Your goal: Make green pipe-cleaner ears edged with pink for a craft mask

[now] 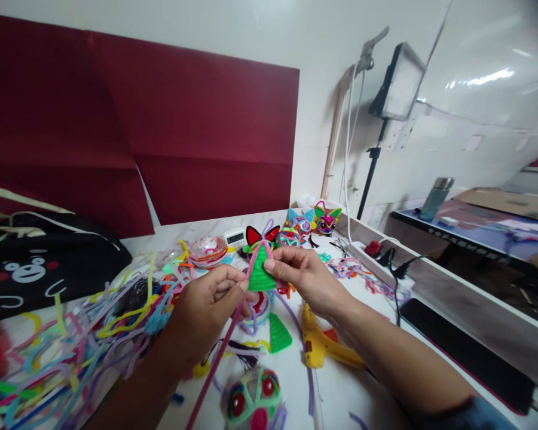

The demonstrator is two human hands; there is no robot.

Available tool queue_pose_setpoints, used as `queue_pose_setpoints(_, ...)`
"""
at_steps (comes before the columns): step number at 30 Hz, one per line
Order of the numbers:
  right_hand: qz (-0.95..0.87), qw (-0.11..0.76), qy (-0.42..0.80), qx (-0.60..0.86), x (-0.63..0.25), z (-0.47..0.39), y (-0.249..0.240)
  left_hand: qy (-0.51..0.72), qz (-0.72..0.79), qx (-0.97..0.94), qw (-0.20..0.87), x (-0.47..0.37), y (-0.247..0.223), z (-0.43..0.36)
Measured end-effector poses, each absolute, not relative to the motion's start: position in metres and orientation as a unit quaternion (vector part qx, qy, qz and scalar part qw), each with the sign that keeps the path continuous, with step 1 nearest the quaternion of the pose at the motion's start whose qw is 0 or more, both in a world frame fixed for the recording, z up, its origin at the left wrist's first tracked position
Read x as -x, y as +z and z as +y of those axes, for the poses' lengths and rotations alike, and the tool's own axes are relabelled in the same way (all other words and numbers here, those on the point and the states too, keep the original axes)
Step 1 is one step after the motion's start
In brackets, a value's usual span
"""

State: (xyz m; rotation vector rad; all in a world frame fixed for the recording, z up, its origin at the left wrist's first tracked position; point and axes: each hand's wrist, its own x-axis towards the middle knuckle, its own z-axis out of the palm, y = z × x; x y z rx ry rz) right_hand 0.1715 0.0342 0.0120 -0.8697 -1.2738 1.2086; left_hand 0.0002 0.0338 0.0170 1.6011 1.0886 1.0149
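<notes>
Over the middle of the table, my right hand (311, 278) pinches a ribbed green triangle (260, 273) that looks made of pipe cleaners. My left hand (208, 307) grips a long pink pipe cleaner (217, 367) at the triangle's left edge. The pink strand runs up along that edge to the tip, and its free end trails down toward me. A second green triangle (279, 334) lies on the table below my hands. Near my right forearm rests a yellow glue gun (314, 341). A round animal head with red eyes (254, 399) sits closest to me.
Loose pipe cleaners (85, 346) are heaped at the left, beside a black bag (40, 263). Finished-looking colourful heads (326, 220) stand at the back. At the right are a power strip (385, 263) and a long black object (466, 352). A lamp (401, 83) stands behind.
</notes>
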Motion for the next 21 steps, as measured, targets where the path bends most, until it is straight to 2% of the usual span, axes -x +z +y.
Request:
queue_pose_setpoints(9, -0.537, 0.575, 0.495, 0.368, -0.179, 0.047, 0.005, 0.435, 0.446, -0.607, 0.494, 0.007, 0.012, 0.055)
queue_pose_setpoints(21, -0.540, 0.532, 0.497, 0.422, -0.179, 0.053, 0.001, 0.469, 0.479, -0.542, 0.507, 0.012, 0.002, 0.078)
